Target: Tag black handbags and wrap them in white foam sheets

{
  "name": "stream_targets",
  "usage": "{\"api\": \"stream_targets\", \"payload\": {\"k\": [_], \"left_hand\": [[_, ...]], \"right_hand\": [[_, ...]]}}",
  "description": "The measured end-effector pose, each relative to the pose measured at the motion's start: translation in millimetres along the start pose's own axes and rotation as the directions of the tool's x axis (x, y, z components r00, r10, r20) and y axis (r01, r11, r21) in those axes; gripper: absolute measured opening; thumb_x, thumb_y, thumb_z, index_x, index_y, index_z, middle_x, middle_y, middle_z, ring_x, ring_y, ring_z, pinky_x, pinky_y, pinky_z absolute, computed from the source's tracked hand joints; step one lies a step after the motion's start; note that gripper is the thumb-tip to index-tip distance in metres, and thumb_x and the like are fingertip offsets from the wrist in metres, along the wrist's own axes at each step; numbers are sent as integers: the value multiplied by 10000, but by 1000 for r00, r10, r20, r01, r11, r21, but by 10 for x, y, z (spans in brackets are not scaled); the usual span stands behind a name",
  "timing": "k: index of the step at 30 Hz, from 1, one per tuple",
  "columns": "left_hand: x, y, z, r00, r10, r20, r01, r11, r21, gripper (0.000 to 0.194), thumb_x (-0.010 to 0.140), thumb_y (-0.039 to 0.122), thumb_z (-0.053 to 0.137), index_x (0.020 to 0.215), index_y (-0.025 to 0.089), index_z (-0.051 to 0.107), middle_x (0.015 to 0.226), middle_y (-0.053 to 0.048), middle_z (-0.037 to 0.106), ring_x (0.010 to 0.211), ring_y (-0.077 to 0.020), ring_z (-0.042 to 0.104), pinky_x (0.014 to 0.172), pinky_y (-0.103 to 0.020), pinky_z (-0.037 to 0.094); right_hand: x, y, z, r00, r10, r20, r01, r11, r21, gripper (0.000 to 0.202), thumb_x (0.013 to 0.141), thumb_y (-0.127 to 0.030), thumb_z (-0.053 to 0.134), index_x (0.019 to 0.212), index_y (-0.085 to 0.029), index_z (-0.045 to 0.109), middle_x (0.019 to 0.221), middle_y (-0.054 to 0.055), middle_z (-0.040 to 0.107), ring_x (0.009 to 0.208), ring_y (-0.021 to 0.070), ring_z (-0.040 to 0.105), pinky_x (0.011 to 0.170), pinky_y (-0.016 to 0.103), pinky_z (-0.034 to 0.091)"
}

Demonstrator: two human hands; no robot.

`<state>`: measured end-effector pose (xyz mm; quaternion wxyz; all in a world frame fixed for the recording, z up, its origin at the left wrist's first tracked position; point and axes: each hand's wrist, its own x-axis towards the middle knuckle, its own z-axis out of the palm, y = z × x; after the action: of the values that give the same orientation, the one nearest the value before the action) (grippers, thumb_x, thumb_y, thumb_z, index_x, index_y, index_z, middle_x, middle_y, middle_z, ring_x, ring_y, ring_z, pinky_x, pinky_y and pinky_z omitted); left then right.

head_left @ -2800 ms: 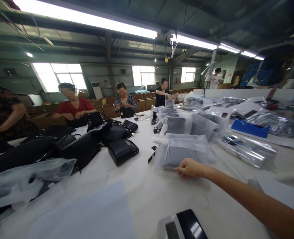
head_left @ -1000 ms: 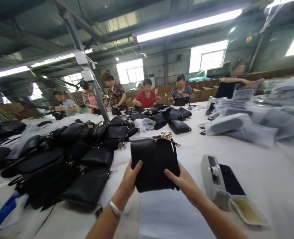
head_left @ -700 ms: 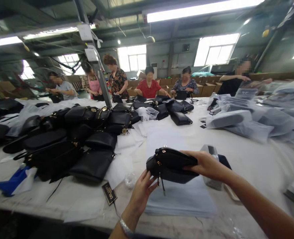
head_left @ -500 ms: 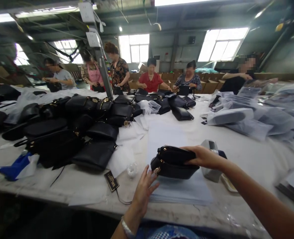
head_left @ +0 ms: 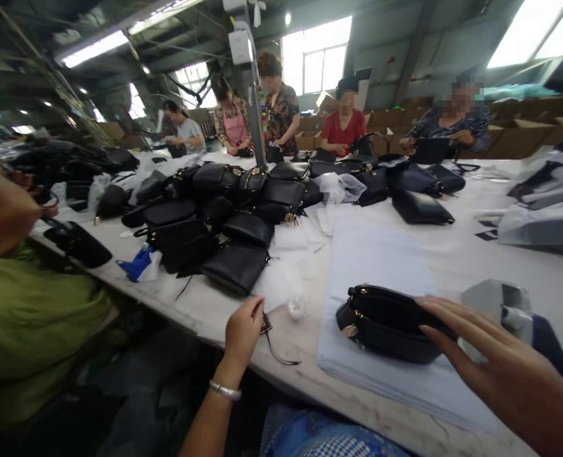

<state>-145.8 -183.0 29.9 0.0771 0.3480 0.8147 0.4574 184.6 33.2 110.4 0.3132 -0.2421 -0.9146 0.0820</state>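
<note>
A small black handbag (head_left: 388, 325) with gold zip pulls rests on a stack of white sheets (head_left: 381, 254), its top unzipped and gaping. My right hand (head_left: 488, 349) grips the bag's right end, fingers on the far rim and thumb on the near side. Left of the stack, near the table edge, my left hand (head_left: 244, 327) has its fingertips pinched at a dark hang tag (head_left: 266, 324), mostly covering it. The tag's black cord (head_left: 281, 358) trails over the table. A small clear plastic ball (head_left: 296, 307) lies close by.
Several black bags (head_left: 236, 263) are piled left of centre. A grey tape dispenser (head_left: 493, 304) stands beyond my right hand. Clear plastic bags (head_left: 548, 222) cover the right side. A co-worker in a green top (head_left: 38, 324) is close on the left; others work across the table.
My left hand has moved from beside the handbag to the hang tag and closed its fingers there. The handbag has come down onto the sheets. My view has turned left.
</note>
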Motion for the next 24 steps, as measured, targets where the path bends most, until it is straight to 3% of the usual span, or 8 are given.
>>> {"api": "stream_targets", "payload": {"k": [2, 4, 6, 9, 14, 17, 21, 24], "left_hand": [[-47, -107, -91, 998, 7, 59, -11, 998, 60, 168, 874, 314, 582, 941, 261, 726, 1002, -59, 719, 929, -253, 648, 872, -358, 477], [-174, -162, -83, 983, 24, 180, -42, 995, 92, 112, 849, 296, 626, 868, 262, 731, 918, -37, 715, 853, -229, 645, 815, -328, 479], [-334, -175, -8, 952, 38, 305, -73, 992, 103, 64, 809, 289, 690, 848, 263, 734, 886, -25, 703, 852, -220, 638, 802, -314, 474], [-529, -173, 134, 914, 40, 405, -95, 988, 118, 156, 748, 261, 760, 903, 262, 735, 951, -35, 682, 966, -241, 610, 860, -333, 453], [-601, -184, 245, 904, 40, 426, -92, 990, 104, 44, 764, 200, 731, 760, 234, 704, 941, -28, 665, 962, -230, 585, 864, -336, 431], [-569, -119, 240, 922, 31, 387, -62, 996, 67, 68, 833, 226, 658, 768, 219, 675, 873, -17, 676, 873, -203, 607, 795, -302, 446], [-562, 157, 254, 947, 22, 322, -21, 1000, -7, 164, 921, 326, 550, 866, 202, 641, 811, -5, 676, 748, -169, 614, 692, -259, 460], [-632, 451, 330, 946, 28, 323, 18, 990, -141, 198, 905, 372, 584, 835, 198, 647, 779, 2, 674, 745, -162, 615, 703, -240, 465]], "right_hand": [[-158, -243, 87, 1000, 31, 4, -31, 994, 105, 363, 903, -455, 542, 1254, -385, 599, 1198, -2, 681, 1000, 255, 684, 956, 385, 535], [-297, -426, 266, 991, 37, 128, -69, 966, 250, 276, 902, -424, 565, 1155, -375, 663, 1110, -6, 721, 924, 242, 711, 855, 344, 586], [-402, -545, 492, 958, 28, 286, -138, 917, 375, 235, 909, -392, 571, 1099, -343, 700, 1074, 4, 737, 932, 241, 713, 844, 330, 593], [-485, -644, 786, 898, 16, 440, -255, 834, 490, 247, 922, -368, 559, 1102, -293, 711, 1083, 30, 736, 985, 237, 698, 884, 320, 569], [-489, -746, 990, 841, -7, 541, -377, 710, 595, 246, 924, -344, 552, 1084, -254, 716, 1083, 56, 731, 995, 218, 680, 881, 289, 532], [-478, -819, 1088, 800, 35, 599, -483, 631, 607, 267, 916, -360, 555, 1070, -223, 725, 958, 66, 746, 871, 206, 690, 793, 283, 538], [-408, -958, 1271, 744, 123, 656, -636, 432, 640, 378, 903, -419, 556, 1158, -180, 699, 758, 52, 725, 622, 161, 636, 597, 258, 521], [-302, -1041, 1326, 759, 185, 624, -650, 250, 718, 440, 874, -476, 586, 1176, -176, 695, 867, 77, 731, 562, 131, 603, 520, 242, 493]]}}
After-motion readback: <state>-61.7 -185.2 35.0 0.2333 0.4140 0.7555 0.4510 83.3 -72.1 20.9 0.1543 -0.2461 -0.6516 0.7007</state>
